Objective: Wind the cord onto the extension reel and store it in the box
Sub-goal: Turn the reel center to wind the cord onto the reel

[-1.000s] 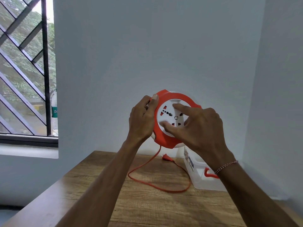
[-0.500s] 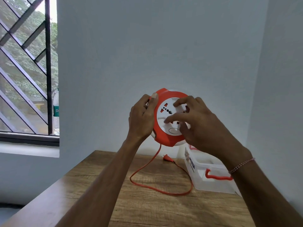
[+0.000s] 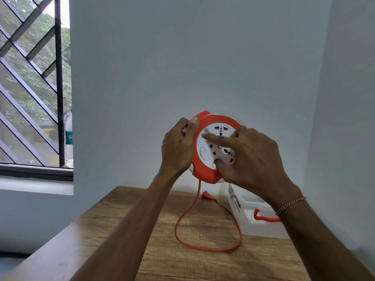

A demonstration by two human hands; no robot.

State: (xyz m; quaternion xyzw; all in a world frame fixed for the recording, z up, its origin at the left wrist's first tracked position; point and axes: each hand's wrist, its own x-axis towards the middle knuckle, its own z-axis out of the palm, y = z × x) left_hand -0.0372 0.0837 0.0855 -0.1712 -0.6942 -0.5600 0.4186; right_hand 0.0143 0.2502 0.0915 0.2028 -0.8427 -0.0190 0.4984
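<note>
Held up at centre frame against the pale wall, well above the table: orange reel with white socket face turned to the camera. Clasped at its left edge by the left hand, thumb over the orange rim, fingers curled behind. Pressed on the white face by the right hand, forefinger stretched across toward the upper left of the disc, thumb planted near the lower rim, remaining fingers bent over the right side; not a closed grip, more a spread hold on the dial. Thread bracelet on the right wrist. Hanging from the reel's underside, orange cord, dropping to the tabletop, looping low and right, then running back up to the plug lying near the wall. Just right of the loop, at lower right of frame, clear box with orange handle, partly hidden by the right forearm. Barred window at upper left, greenery beyond
</note>
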